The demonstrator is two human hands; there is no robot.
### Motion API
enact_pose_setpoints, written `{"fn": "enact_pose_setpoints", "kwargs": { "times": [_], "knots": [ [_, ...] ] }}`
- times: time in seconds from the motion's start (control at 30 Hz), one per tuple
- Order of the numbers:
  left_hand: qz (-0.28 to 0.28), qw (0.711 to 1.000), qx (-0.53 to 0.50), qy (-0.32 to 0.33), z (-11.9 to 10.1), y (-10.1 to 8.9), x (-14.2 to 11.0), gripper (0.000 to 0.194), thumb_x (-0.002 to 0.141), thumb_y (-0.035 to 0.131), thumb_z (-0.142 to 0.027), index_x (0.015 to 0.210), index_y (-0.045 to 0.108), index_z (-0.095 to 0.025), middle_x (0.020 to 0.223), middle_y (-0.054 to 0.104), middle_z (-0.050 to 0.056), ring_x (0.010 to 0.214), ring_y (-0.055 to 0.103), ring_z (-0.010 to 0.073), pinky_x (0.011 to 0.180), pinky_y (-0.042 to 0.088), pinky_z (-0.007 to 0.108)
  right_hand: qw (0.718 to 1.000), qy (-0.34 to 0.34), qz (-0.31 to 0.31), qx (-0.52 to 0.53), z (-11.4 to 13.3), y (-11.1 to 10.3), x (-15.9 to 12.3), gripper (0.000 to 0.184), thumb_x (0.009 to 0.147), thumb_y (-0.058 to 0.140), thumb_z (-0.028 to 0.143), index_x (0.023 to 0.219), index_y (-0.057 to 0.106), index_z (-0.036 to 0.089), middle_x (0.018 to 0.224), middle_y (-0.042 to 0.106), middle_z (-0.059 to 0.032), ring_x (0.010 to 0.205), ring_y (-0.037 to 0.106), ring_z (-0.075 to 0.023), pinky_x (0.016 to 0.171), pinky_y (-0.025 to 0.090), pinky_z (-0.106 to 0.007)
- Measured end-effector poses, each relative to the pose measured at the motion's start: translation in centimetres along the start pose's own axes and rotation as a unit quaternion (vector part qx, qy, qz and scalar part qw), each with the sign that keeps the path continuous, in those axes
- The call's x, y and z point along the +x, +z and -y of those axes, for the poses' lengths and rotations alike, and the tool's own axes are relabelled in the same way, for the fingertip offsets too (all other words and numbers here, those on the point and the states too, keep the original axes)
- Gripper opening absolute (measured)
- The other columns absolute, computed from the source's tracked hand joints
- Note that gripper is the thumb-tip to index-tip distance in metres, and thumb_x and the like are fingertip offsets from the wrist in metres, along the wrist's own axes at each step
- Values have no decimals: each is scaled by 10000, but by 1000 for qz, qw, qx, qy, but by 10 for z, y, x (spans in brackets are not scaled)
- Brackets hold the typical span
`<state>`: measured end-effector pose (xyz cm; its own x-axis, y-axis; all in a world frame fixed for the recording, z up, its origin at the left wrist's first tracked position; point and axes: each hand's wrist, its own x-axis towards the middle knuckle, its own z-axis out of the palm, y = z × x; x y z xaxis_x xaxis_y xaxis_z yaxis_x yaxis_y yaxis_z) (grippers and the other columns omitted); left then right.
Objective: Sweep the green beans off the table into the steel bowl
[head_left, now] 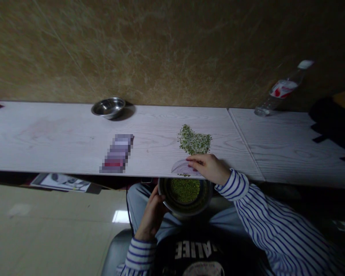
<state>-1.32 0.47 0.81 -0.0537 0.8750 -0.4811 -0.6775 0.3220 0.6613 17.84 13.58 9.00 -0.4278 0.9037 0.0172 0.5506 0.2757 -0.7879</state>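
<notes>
A heap of small green beans (194,140) lies on the pale wooden table (60,138). My right hand (208,168) rests at the table's near edge just below the heap, fingers closed on a thin card-like scraper (181,167) lying flat on the wood. Below the edge, my left hand (151,212) grips the rim of a metal bowl (185,195) held over my lap. That bowl holds a layer of green beans. Both sleeves are blue-and-white striped.
An empty steel bowl (108,107) stands at the back of the table by the brown wall. A blurred-out flat object (117,153) lies left of the beans. A plastic water bottle (281,90) leans at the far right. Papers (61,182) lie under the table.
</notes>
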Motion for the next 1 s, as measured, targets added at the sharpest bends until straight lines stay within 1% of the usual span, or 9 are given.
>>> {"fn": "enact_pose_setpoints", "kwargs": {
  "times": [0.13,0.27,0.33,0.43,0.53,0.67,0.77,0.87,1.0],
  "knots": [
    [2,1000,3,1,-1,-3,-1,512,696,656,-194,1205,663,-245,1073,697,52,860,626,230,716,529,337,1000,-18,10,4,-1,-1,-1,243,833,605,183,1015,766,185,812,775,-56,632,696,-162,652,560,-303],
    [3,1000,-6,3,0,-3,-3,521,690,669,-183,1208,661,-238,1101,702,55,923,637,238,792,529,359,999,-23,15,29,-4,1,-3,244,830,602,184,1009,768,202,809,776,-49,642,704,-162,633,563,-294],
    [4,1000,-11,2,0,-3,-3,523,688,669,-175,1208,658,-237,1104,705,58,942,640,242,788,532,354,999,-23,23,36,-6,3,-7,239,829,606,196,1002,770,203,821,778,-53,652,708,-167,629,567,-293],
    [-1,1000,-11,0,2,-2,-4,521,675,677,-164,1191,661,-232,1028,719,50,879,648,221,755,535,335,998,-22,28,58,-9,4,-13,233,829,609,222,995,770,202,854,779,-61,660,711,-169,636,578,-298],
    [-6,1000,3,-8,5,-3,-6,512,665,699,-160,1173,667,-212,915,724,40,775,639,187,694,521,297,995,-8,2,98,-11,-1,-19,242,824,608,233,1003,763,183,868,777,-72,651,708,-163,642,585,-300],
    [-39,999,5,-12,10,-6,-11,557,652,732,-184,1203,654,-212,919,726,42,740,630,175,641,492,269,990,4,-49,130,-13,-14,-26,275,822,614,272,1032,746,153,829,772,-84,647,702,-169,633,583,-305],
    [-51,998,21,-18,15,-5,-14,560,660,701,-190,1215,642,-230,883,712,25,724,614,172,601,467,254,986,4,-82,144,-17,-23,-31,300,811,637,323,1032,742,149,835,770,-92,665,702,-180,641,578,-317],
    [-57,997,47,-30,18,0,-15,543,689,657,-204,1228,620,-251,936,700,24,770,608,186,597,464,254,980,9,-111,167,-24,-29,-35,311,790,672,369,1000,742,150,828,768,-93,681,702,-189,652,576,-330],
    [-47,997,52,-15,19,5,-15,521,727,650,-248,1246,602,-255,1070,678,43,913,606,219,679,493,279,964,14,-167,205,-36,-34,-36,352,759,714,436,962,729,149,801,761,-88,650,688,-186,643,569,-340]
  ]
}}
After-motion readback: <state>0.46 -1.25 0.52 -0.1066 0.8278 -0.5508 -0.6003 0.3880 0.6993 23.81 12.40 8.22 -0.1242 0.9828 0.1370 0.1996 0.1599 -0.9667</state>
